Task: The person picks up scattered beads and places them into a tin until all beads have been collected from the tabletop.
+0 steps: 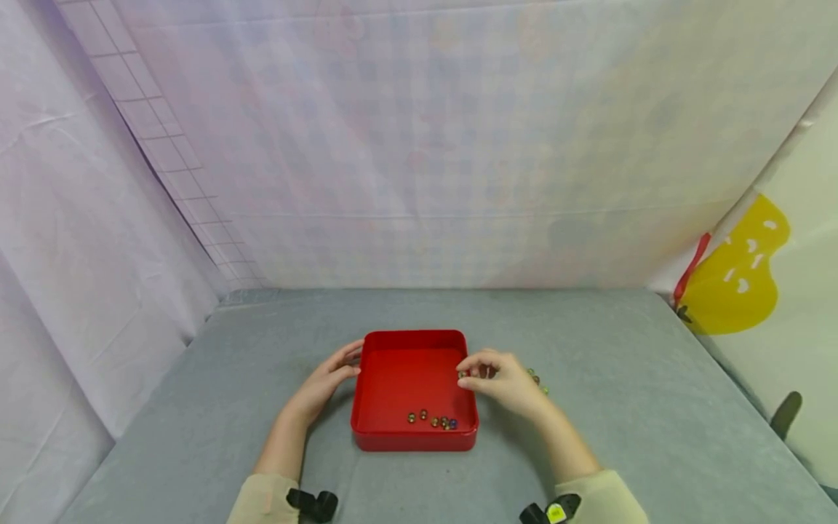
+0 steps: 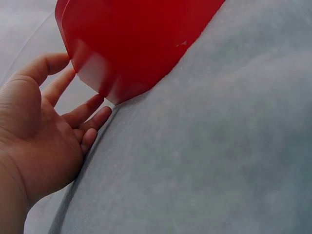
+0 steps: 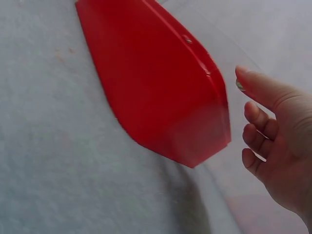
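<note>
A marble [image 1: 463, 375] is pinched between the thumb and a fingertip of the right hand [image 1: 500, 376] at the right rim of the red tray [image 1: 414, 441], while the fingers of the left hand [image 1: 319, 387] are spread apart and rested against its left side. The step in hand is judged to be the moving of marbles one by one, with a small group [image 1: 435, 422] gathered near the tray's front wall and a few others [image 1: 545, 391] partly hidden by the right hand on the gray cloth [image 1: 641, 393]. For the next move, the rim should be cleared and the pinch loosened low.
</note>
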The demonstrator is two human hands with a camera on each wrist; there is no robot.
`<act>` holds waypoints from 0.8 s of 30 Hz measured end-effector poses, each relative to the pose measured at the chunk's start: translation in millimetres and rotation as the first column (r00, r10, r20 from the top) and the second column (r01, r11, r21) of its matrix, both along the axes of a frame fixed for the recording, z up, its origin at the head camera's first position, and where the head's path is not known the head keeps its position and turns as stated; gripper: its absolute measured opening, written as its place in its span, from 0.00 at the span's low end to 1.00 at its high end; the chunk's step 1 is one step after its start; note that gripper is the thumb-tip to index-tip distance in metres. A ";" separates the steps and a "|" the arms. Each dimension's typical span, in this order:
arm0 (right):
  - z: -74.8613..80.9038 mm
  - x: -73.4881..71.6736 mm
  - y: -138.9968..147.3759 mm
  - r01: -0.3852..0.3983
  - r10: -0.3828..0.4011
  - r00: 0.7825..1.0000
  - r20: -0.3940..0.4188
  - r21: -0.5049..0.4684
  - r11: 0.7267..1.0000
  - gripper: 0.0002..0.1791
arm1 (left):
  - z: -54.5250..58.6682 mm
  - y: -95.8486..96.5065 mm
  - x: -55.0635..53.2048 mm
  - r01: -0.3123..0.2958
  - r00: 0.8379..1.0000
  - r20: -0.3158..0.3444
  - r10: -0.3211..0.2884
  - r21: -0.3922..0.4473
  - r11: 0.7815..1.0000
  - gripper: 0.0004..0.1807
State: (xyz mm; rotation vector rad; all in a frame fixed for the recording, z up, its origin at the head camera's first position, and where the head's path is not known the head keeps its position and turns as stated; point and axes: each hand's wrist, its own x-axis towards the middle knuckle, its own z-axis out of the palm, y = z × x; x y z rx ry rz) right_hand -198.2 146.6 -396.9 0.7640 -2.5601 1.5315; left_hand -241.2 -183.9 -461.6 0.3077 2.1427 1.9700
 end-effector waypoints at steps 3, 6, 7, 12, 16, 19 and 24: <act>-5.1 -0.9 -2.5 -0.011 0.011 1.000 0.004 0.004 1.000 0.08 | 0.5 0.1 0.2 0.001 1.000 -0.003 -0.001 0.003 1.000 0.29; -9.2 -0.8 -5.0 -0.023 0.023 1.000 0.012 0.007 1.000 0.07 | 0.5 0.1 0.2 0.004 1.000 -0.003 -0.004 -0.001 1.000 0.29; -10.6 -0.8 -5.7 -0.029 0.029 0.999 0.015 0.009 1.000 0.07 | 0.2 0.0 0.1 0.004 1.000 -0.002 -0.004 -0.002 1.000 0.29; -13.9 0.1 -8.0 -0.047 0.047 0.998 0.043 0.002 0.999 0.07 | -1.2 -0.2 -0.5 0.007 1.000 -0.002 -0.007 -0.003 1.000 0.28; -18.0 -0.9 -8.0 -0.047 0.047 0.998 0.034 -0.011 0.999 0.07 | -1.4 0.0 -0.4 0.007 1.000 -0.001 -0.007 -0.002 1.000 0.29; -30.8 -7.7 -6.4 -0.045 0.045 0.999 0.016 -0.014 0.999 0.08 | -1.1 0.2 -0.2 0.003 1.000 0.000 -0.003 0.003 1.000 0.29; -49.5 -19.5 -2.8 -0.038 0.038 0.999 0.022 -0.009 0.999 0.10 | 0.1 -0.1 0.0 -0.003 1.000 0.006 0.003 -0.002 1.000 0.29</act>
